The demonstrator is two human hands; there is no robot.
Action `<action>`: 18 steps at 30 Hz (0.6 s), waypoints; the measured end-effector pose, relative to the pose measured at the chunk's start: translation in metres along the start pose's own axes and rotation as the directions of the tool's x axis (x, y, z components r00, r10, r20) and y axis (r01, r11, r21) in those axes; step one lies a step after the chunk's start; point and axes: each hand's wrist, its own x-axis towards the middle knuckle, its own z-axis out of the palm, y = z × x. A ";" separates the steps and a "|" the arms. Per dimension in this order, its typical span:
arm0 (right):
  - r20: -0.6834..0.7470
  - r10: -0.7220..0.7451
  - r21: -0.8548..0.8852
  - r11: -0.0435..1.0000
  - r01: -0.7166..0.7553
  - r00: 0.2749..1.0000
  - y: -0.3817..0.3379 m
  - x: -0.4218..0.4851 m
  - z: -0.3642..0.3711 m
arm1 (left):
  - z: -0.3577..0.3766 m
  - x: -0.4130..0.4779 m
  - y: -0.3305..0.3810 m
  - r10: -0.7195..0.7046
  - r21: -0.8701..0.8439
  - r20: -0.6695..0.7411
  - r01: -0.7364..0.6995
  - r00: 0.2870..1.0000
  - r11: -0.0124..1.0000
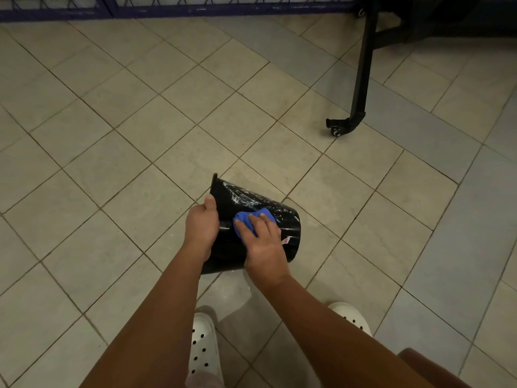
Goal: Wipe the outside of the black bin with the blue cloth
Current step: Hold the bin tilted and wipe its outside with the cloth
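Our left hand (202, 223) gripped the black plastic bin (288, 223); right hand (264, 243) pressed the blue cloth (245, 219) flat; far white streaks (240, 196) awaited wiping.

- A glossy black plastic bin (251, 201) lies tipped on its side, open rim to the left, with white soapy streaks on its wall.
- The left hand (201, 226) grips the rim.
- The right hand (264, 243) presses a bunched blue cloth (246, 215) against the wall.
- 2 white perforated clogs (202, 348) stand on the beige tiled floor (140, 135).

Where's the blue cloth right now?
Head view, lower centre: the blue cloth is pressed against the black bin by the right hand, beside the left hand.
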 end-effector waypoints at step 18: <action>0.089 0.039 -0.142 0.989 -0.026 0.995 -0.021 0.033 -0.007 | -0.005 -0.001 -0.002 -0.101 -0.137 0.058 0.108 0.993 0.985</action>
